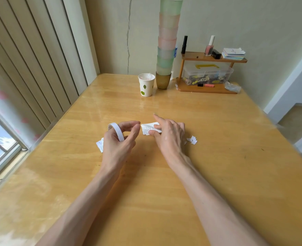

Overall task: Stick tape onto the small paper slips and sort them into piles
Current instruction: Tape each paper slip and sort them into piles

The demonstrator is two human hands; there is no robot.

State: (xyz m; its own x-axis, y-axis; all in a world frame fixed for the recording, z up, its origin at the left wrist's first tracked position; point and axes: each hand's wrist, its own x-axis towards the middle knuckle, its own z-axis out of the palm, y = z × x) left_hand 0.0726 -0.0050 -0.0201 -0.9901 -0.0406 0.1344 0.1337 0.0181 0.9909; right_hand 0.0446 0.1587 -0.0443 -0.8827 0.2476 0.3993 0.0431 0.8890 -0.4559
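We are partway through, by our reading. Our left hand [118,139] has its grip closed around the white ring-shaped roll of tape [116,130], thumb and forefinger pinched near its free end. Our right hand [168,134] pins a small printed white paper slip [147,129] flat on the glossy yellow wooden bench [217,139], thumb and fingers grasping its edge, forefinger stretched out. The slip lies just beside the left fingertips, so taping it looks like the step in hand. A small pile of white slips [100,144] sits left of the left hand, another scatter of white paper pieces [192,139] right of the right hand. Which pile is finished we cannot tell
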